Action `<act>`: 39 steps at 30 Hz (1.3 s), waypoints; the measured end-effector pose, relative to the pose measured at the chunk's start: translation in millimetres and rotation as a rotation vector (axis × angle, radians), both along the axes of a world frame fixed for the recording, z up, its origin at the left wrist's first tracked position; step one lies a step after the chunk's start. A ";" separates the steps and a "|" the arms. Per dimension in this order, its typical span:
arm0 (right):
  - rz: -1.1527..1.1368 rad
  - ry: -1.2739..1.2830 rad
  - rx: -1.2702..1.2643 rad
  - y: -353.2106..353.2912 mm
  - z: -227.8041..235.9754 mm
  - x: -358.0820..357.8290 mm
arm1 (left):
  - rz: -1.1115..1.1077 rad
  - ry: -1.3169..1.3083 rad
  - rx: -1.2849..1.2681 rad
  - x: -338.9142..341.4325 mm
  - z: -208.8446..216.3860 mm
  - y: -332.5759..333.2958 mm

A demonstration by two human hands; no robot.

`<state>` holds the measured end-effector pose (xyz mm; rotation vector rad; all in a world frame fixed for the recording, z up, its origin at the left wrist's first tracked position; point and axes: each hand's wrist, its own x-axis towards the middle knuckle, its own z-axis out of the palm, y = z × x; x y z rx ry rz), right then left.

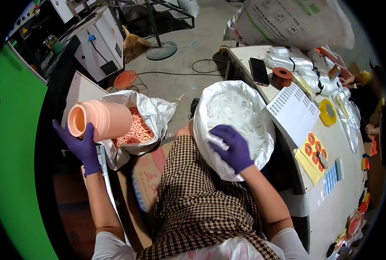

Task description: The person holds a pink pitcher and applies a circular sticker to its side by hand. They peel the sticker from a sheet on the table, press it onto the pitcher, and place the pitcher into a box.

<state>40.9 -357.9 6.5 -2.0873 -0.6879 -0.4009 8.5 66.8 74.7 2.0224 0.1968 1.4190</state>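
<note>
My left hand [83, 145], in a purple glove, grips a peach-coloured plastic bottle [110, 120] on its side. The bottle's ribbed neck and open mouth point left. My right hand [231, 147], also in a purple glove, is over the near left part of a white bag [199, 125] full of translucent plastic rings [232, 110]. Its fingers are curled with the thumb near them. Something whitish shows between them, but whether it is a ring or the bag behind is unclear. Beneath the bottle, peach-coloured plastic strips [137, 130] fill another white sack [156, 110].
On the right, a table [262, 93] bears a phone [258, 71], brown tape [281, 77], yellow tape [327, 112], a printed sheet [293, 112] and bundled clear bags [297, 60]. A cardboard box [147, 173] stands by my left leg. Another person's hand [351, 80] shows at far right.
</note>
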 end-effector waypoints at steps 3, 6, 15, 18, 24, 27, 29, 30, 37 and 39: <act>-0.179 0.226 -0.128 -21.2 -24.2 46.7 | -0.034 -0.050 0.078 -8.8 -2.3 -8.0; -0.222 0.356 -0.360 -19.9 -55.3 82.7 | -0.091 -0.034 0.145 -18.4 -18.0 -56.8; -0.369 0.676 0.198 -50.9 -22.4 63.2 | -0.400 0.569 0.183 -98.7 -69.8 -142.3; -0.287 0.622 0.360 -65.8 -18.1 39.5 | -0.435 0.597 0.389 -95.1 -58.5 -149.2; 0.229 1.265 -0.037 1.8 15.9 -73.7 | -0.451 0.584 0.363 -85.2 -48.2 -154.0; 0.309 0.478 -0.481 6.2 -29.0 -105.9 | -0.546 0.529 0.317 -80.4 -41.6 -160.5; 0.279 0.205 -0.326 10.8 -15.0 -91.8 | -0.572 0.457 0.295 -76.4 -40.6 -162.4; 0.228 -0.060 -0.170 12.2 -8.8 -84.0 | -0.596 0.456 0.289 -75.5 -37.2 -165.1; 0.601 0.353 0.379 42.7 38.3 -72.7 | -0.506 0.428 0.366 -80.0 -44.2 -173.6; 0.551 0.275 0.269 47.3 32.2 -73.4 | -0.509 0.414 0.363 -81.1 -43.7 -175.7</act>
